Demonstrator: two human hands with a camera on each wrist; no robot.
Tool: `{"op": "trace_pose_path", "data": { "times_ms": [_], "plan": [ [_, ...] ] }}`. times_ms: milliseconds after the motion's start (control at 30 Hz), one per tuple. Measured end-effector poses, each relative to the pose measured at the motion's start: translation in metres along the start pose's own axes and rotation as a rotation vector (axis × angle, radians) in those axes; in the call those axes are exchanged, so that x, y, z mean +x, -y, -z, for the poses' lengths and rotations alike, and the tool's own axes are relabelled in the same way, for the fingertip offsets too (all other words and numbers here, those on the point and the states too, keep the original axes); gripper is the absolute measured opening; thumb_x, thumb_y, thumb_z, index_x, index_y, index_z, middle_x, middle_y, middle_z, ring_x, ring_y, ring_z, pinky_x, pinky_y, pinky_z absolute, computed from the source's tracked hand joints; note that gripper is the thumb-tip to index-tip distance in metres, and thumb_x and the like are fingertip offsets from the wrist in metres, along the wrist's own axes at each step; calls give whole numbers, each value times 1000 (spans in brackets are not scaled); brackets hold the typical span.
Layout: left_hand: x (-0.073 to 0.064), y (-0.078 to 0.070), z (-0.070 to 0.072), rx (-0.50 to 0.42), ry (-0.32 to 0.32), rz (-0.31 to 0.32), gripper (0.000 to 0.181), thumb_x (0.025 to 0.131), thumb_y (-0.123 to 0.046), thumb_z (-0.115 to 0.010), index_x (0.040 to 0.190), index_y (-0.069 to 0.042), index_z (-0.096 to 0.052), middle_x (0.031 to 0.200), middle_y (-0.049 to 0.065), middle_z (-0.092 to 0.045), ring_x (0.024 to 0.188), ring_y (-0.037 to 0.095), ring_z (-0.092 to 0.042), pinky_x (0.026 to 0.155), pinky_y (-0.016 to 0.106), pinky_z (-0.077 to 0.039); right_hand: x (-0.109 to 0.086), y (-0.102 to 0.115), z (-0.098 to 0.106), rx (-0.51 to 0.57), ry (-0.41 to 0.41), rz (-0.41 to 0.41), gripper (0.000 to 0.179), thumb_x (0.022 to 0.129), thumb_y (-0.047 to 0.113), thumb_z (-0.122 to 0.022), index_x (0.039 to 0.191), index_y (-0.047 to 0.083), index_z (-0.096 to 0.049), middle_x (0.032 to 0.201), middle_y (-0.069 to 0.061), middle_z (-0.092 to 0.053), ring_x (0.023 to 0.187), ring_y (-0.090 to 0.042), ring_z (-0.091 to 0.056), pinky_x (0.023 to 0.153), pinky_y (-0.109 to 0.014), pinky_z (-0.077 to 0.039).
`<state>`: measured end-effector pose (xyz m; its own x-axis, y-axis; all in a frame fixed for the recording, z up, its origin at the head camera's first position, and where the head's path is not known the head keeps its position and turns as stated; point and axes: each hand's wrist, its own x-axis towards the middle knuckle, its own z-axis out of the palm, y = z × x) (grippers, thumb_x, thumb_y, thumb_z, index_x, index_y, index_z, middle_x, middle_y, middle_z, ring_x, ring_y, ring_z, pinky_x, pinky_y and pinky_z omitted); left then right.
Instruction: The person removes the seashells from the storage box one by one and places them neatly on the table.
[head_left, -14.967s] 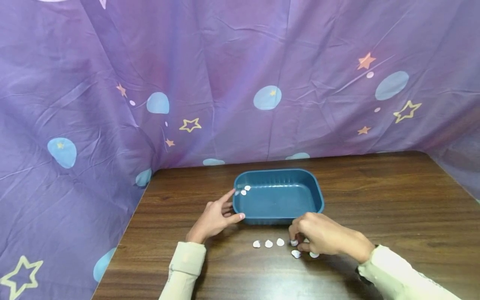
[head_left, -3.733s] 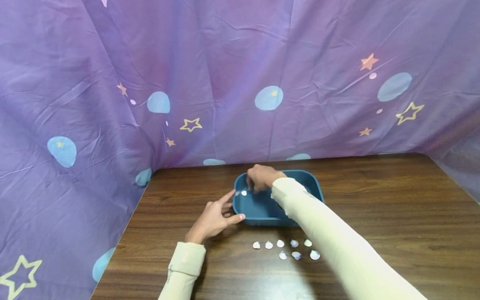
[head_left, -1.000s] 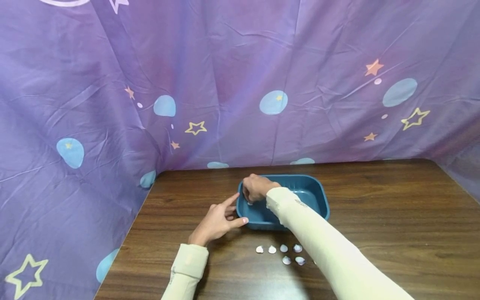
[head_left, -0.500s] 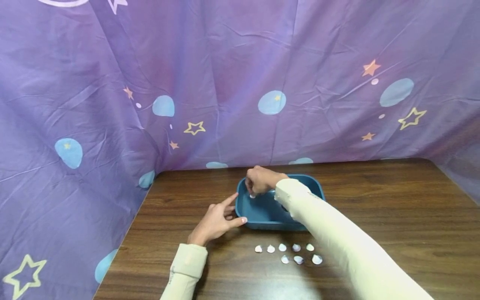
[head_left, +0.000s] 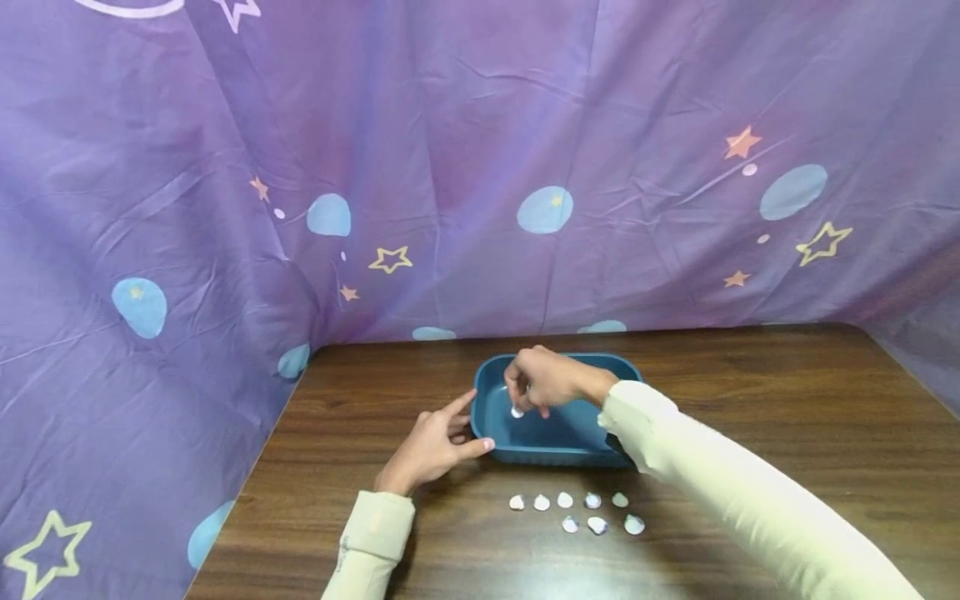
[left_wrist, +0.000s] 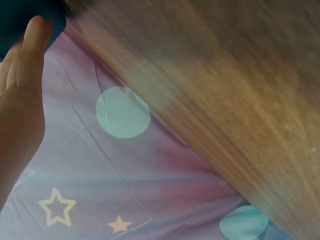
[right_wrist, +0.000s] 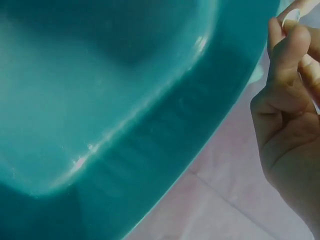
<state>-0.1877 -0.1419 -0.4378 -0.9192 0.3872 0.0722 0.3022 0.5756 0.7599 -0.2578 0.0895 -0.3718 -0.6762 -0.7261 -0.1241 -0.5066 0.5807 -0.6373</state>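
My right hand (head_left: 547,379) pinches a small white seashell (head_left: 517,412) between thumb and fingertips, over the left part of a blue plastic basin (head_left: 555,457). In the right wrist view the shell (right_wrist: 291,18) shows at the fingertips, with the basin wall (right_wrist: 165,130) beside the hand. My left hand (head_left: 427,446) rests at the basin's left end, index finger at the side rim and thumb on the front rim, fingers fairly straight. In front of the basin, several fan-shaped pale shells (head_left: 565,500) lie in a row, with a shorter row of shells (head_left: 597,526) nearer me.
The brown wood-grain table (head_left: 750,400) extends to both sides of the basin. A purple cloth (head_left: 450,167) with stars and blue shapes hangs behind the table and along its left side.
Fifteen seconds ago my right hand was at the table shells, where the nearer row had fewer. In the last second it has risen from the basin's left end with a shell. My left hand stays put.
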Motion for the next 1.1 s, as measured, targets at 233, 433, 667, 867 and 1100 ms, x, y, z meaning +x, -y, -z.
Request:
{"op": "trace_pose_path", "data": {
  "times_ms": [233, 433, 667, 867, 1100],
  "plan": [
    [-2, 3, 0, 3, -9, 3, 85, 88, -40, -77, 154, -4, -38, 128, 25, -68, 109, 33, -73, 97, 43, -61, -25, 6, -13, -4, -52, 111, 19, 81, -5, -66, 84, 12, -75, 73, 6, -70, 53, -6, -60, 48, -24, -58],
    [-1, 1, 1, -2, -15, 8, 86, 87, -39, -77, 155, -5, -37, 128, 24, -67, 110, 32, -73, 96, 39, -62, -46, 9, -25, -24, -117, 138, 19, 81, -1, -69, 75, 17, -73, 69, 9, -68, 53, 1, -57, 49, -19, -55],
    [0, 1, 1, 23, -23, 17, 86, 87, -40, -78, 155, -7, -37, 128, 22, -68, 109, 30, -73, 95, 36, -62, -64, 10, -43, -100, -160, 191, 21, 79, 3, -73, 73, 23, -73, 69, 17, -68, 63, 8, -55, 58, -12, -49],
    [-1, 1, -1, -2, -14, 13, 86, 87, -40, -78, 155, -6, -37, 129, 25, -67, 109, 33, -73, 96, 39, -62, -78, 11, -58, -165, -182, 185, 22, 77, 3, -74, 70, 24, -72, 65, 18, -65, 63, 9, -53, 59, -10, -48],
    [-1, 1, -1, 12, -17, 20, 86, 87, -40, -78, 155, -7, -37, 129, 25, -67, 108, 32, -73, 96, 39, -62, -88, 12, -74, -301, -223, 179, 23, 74, 7, -79, 66, 27, -70, 61, 21, -63, 59, 10, -50, 53, -11, -45]
  ]
}}
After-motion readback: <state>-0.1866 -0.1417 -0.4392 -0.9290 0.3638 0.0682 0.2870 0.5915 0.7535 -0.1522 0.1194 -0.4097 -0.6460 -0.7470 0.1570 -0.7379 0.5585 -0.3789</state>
